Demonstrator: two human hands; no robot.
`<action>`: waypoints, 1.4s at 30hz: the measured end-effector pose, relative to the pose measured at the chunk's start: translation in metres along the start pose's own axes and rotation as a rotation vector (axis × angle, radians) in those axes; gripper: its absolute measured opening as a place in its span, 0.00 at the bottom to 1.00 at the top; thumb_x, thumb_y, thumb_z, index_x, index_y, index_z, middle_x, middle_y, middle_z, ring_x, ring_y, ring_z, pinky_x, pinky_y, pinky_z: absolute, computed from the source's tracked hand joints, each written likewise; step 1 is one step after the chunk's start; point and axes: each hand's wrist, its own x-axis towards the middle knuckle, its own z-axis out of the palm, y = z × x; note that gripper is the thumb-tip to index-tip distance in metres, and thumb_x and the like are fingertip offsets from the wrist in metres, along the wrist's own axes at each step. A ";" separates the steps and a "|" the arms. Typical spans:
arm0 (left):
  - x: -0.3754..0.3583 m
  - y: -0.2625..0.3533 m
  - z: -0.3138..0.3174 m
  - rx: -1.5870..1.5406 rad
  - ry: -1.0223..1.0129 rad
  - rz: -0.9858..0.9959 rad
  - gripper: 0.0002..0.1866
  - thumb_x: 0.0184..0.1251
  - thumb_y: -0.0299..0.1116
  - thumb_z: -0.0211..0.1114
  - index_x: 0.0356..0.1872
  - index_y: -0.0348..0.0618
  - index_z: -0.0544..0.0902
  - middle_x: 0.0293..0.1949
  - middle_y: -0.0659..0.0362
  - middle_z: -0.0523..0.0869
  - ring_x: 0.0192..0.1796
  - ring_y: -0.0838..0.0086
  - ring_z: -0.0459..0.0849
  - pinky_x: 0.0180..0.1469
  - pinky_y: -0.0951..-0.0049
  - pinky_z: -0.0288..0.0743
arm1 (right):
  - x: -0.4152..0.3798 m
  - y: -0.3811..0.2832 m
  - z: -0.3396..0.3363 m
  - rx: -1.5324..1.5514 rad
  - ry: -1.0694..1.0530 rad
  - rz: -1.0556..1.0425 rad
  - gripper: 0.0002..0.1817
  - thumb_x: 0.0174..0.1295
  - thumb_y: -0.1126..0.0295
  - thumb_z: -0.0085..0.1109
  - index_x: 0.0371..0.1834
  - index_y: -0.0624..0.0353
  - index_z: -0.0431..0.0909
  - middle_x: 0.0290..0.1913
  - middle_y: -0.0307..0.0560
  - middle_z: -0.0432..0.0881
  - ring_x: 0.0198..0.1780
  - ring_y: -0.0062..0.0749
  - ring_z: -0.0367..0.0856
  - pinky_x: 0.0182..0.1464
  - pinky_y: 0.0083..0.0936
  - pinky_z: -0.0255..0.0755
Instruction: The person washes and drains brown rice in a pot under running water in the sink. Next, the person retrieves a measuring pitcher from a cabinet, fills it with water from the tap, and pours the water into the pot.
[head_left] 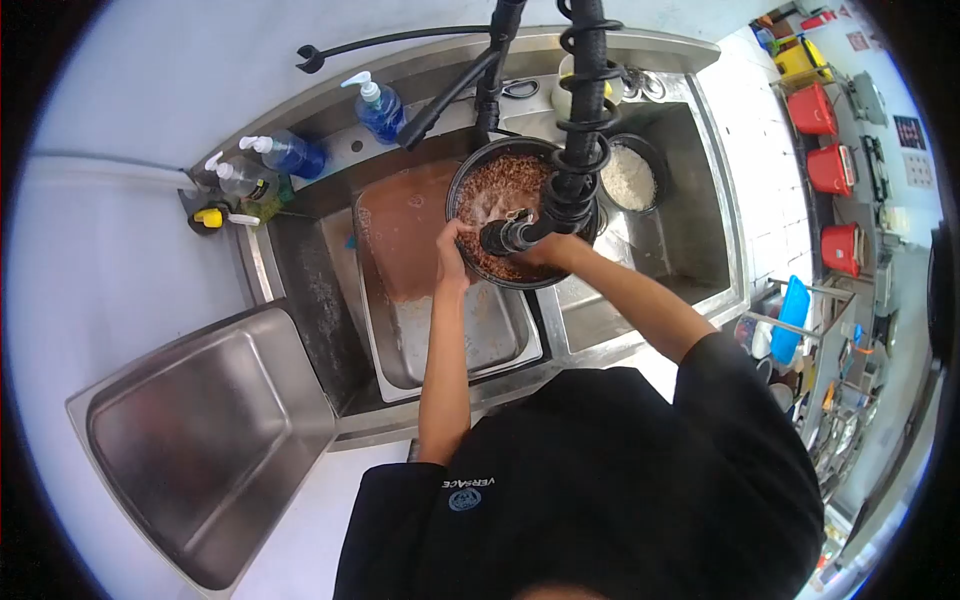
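A round black pot [455, 195] holds wet reddish-brown grains [510, 180], with a paler, watery patch in the middle. My left hand [452, 250] grips the pot's left rim, thumb raised near the edge. Inside the pot, at its lower right, is my right hand [556, 250]; its fingers are hidden by the spray faucet and the grains. The black spray faucet [510, 235] hangs over the pot with its head between my hands. Beneath the pot's left side, a steel tray [480, 320] in the left basin contains reddish-brown water.
Right of the faucet, a dark pot of white grains [630, 178] sits in the right basin [690, 240]. Pump bottles [380, 110] line the back ledge. An upright steel pan [190, 430] stands at left. Red bins [830, 168] and a rack [820, 310] are at far right.
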 end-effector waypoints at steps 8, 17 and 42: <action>0.003 -0.023 -0.017 -0.062 0.078 0.100 0.09 0.55 0.39 0.56 0.28 0.45 0.79 0.32 0.60 0.82 0.34 0.71 0.81 0.43 0.72 0.75 | -0.017 0.021 -0.041 -0.103 -0.078 0.225 0.31 0.69 0.47 0.42 0.74 0.41 0.60 0.73 0.54 0.61 0.70 0.52 0.62 0.70 0.54 0.56; 0.018 -0.041 -0.016 -0.018 0.103 0.125 0.09 0.57 0.37 0.56 0.26 0.46 0.80 0.28 0.63 0.81 0.33 0.74 0.80 0.41 0.72 0.73 | 0.015 -0.001 0.072 0.861 0.266 0.208 0.25 0.64 0.58 0.55 0.62 0.58 0.74 0.58 0.56 0.78 0.59 0.46 0.76 0.64 0.37 0.65; 0.013 -0.023 -0.013 0.104 0.021 -0.007 0.32 0.52 0.37 0.57 0.62 0.41 0.75 0.52 0.57 0.79 0.54 0.71 0.73 0.59 0.72 0.64 | 0.014 0.022 -0.047 -0.327 0.324 -0.059 0.26 0.51 0.61 0.62 0.57 0.49 0.75 0.66 0.54 0.66 0.64 0.54 0.68 0.58 0.54 0.67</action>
